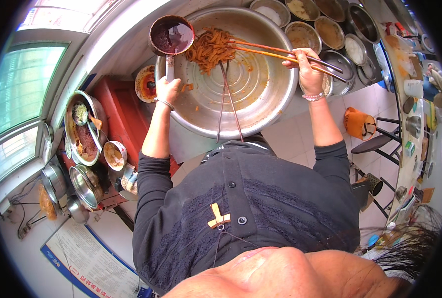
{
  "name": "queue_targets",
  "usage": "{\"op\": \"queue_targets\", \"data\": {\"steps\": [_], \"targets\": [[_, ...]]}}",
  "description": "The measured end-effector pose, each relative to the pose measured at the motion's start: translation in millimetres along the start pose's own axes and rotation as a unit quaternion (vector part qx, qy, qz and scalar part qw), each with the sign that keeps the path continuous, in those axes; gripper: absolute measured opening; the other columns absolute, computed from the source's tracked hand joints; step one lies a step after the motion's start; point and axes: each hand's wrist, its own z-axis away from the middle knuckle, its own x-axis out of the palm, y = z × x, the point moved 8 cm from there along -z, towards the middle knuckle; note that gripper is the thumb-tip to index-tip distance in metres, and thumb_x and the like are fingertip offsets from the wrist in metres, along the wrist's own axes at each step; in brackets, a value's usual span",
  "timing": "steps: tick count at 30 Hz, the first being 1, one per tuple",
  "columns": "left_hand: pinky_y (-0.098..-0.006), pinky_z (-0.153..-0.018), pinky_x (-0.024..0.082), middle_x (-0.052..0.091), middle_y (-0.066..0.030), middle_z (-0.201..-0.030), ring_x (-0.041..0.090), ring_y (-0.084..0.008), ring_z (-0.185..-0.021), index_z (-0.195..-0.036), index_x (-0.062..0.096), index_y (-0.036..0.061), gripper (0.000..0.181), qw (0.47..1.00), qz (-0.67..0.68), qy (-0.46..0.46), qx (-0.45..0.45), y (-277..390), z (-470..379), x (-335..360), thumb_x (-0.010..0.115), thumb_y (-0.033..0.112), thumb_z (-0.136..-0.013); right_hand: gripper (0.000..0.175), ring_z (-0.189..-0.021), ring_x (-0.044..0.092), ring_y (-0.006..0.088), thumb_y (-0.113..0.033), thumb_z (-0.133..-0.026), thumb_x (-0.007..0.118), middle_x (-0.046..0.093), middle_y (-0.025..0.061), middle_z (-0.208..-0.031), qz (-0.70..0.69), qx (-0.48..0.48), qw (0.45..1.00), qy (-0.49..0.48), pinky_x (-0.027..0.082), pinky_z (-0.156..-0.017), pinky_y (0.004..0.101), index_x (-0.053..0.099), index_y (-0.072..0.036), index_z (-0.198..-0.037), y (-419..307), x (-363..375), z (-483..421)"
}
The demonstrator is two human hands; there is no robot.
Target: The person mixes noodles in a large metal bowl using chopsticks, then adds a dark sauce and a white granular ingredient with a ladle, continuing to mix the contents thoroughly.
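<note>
My left hand (168,90) grips the handle of a metal saucepan (171,35) that holds a dark red, glossy liquid. The pan is over the left rim of a large aluminium basin (258,108). Inside the basin, at the upper left, lies a heap of reddish-brown strips of food (211,50). My right hand (307,70) holds a pair of long wooden chopsticks (265,47) above the basin's right rim, their tips at the heap's right side. A second pair of long chopsticks (226,98) leans from the heap to the near rim. Orange sauce stains the basin floor.
Several metal bowls of powders and seasonings (303,33) stand at the upper right. A sauce-stained bowl (145,83) sits left of the basin, beside a red surface (122,108). Farther left is an oval metal container (101,136) with food. An orange container (359,123) stands lower right of the bowls.
</note>
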Motion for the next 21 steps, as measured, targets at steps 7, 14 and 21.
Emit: {"op": "queue_targets", "data": {"steps": [7,14,21], "targets": [[-0.0249,-0.033,0.033,0.047,0.0002,-0.052,0.043,-0.0083,-0.037,-0.072,0.052,0.0045,0.016,0.999,-0.014,0.005,0.034,0.1,-0.6,0.7,0.066,0.009,-0.077,0.017,-0.066,0.066,0.019,-0.016,-0.093,0.052,0.063,0.0098,-0.079,-0.008,0.009,1.0,-0.006,0.055,-0.059,0.0285,0.058,0.001,-0.092,19.7,3.9,-1.9],[-0.0254,-0.031,0.029,0.042,0.0028,-0.047,0.037,-0.0084,-0.032,-0.069,0.046,0.0094,0.021,0.986,0.135,-0.028,-0.099,5.4,16.6,-0.6,0.065,0.008,-0.077,0.016,-0.061,0.065,0.0149,-0.014,-0.092,0.054,0.064,0.0082,-0.076,0.0,0.003,1.0,0.011,0.054,-0.054,0.0241,0.059,0.001,-0.09,20.3,3.4,-0.3],[-0.0248,-0.03,0.028,0.041,0.002,-0.046,0.037,-0.0081,-0.032,-0.068,0.044,0.0088,0.023,0.987,0.127,-0.035,-0.092,11.0,19.7,-4.7,0.065,0.007,-0.077,0.016,-0.06,0.065,0.0146,-0.015,-0.091,0.055,0.065,0.0079,-0.075,0.009,0.016,1.0,0.015,0.053,-0.053,0.0241,0.059,0.001,-0.09,29.6,3.4,2.5]]}}
